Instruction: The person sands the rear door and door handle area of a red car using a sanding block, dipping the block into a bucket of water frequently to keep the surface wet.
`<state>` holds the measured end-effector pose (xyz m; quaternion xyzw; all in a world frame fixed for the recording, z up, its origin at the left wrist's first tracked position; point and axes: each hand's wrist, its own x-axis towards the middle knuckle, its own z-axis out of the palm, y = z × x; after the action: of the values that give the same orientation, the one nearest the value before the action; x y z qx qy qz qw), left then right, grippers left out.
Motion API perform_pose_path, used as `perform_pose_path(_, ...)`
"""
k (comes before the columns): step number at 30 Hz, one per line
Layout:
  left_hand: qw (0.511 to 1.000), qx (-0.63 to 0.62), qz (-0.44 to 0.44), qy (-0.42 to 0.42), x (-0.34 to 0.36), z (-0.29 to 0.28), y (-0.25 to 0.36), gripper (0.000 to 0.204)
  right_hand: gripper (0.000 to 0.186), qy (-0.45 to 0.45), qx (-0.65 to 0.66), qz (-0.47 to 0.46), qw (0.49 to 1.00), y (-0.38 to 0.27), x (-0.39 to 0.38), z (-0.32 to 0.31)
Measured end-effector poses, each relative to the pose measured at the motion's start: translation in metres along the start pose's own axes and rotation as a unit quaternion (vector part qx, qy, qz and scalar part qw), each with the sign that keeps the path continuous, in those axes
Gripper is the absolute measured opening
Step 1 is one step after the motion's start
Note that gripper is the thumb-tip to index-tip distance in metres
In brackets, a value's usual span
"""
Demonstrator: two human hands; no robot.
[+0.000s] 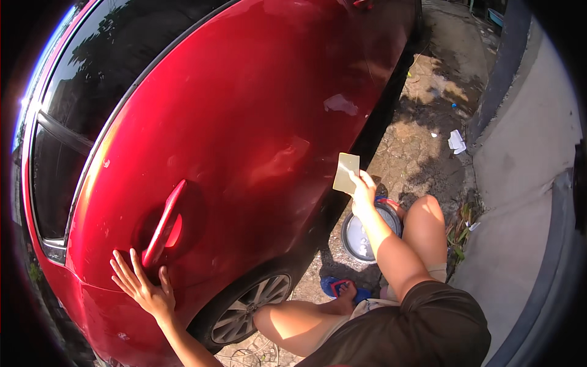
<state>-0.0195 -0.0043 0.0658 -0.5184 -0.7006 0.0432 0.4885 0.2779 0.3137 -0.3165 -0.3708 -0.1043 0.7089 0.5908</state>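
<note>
A red car [244,122] fills the left and middle of the head view. My left hand [147,290] lies with fingers spread on its panel, just below the door handle [165,223]. In my right hand [365,189] is a thin, flat, yellowish-grey rectangular sheet [347,171], pinched at its lower right corner and held up beside the car's lower side. I cannot tell what the sheet is made of. A pale, irregular patch [340,104] and a few small light marks show on the red paint.
Below my right forearm, a round grey bucket [350,241] stands on the ground between my legs. The car's wheel [254,309] is by my left knee. A concrete wall [526,134] closes the right side, with scraps of white litter [456,142] near it.
</note>
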Motion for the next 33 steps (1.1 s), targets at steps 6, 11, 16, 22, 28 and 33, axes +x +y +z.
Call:
perform_pose_path(6,1.000,-0.004,-0.005,0.028,0.002,0.009,0.007,0.071,0.020,0.117,-0.170,0.015,0.978,0.069,0.002,-0.154)
perform_pose_path(11,0.999,-0.008,-0.003,0.036,0.013,0.013,0.010,0.070,0.019,0.077,-0.558,-0.089,0.822,0.123,0.023,-0.244)
perform_pose_path(16,1.000,0.007,-0.004,0.017,0.000,0.010,0.000,0.071,0.041,0.090,-0.535,0.034,0.839,0.129,-0.008,-0.254)
perform_pose_path(22,1.000,0.019,0.006,0.024,0.004,0.014,0.002,0.070,0.066,-0.290,-0.860,0.022,0.419,0.105,-0.015,-0.279)
perform_pose_path(28,0.999,0.027,0.013,0.020,0.004,0.012,0.000,0.069,0.047,-0.320,-0.923,-0.009,0.212,0.106,-0.001,-0.277)
perform_pose_path(33,0.999,0.026,0.017,0.017,0.003,0.014,0.002,0.070,0.027,-0.354,-0.901,-0.135,0.213,0.107,0.002,-0.282)
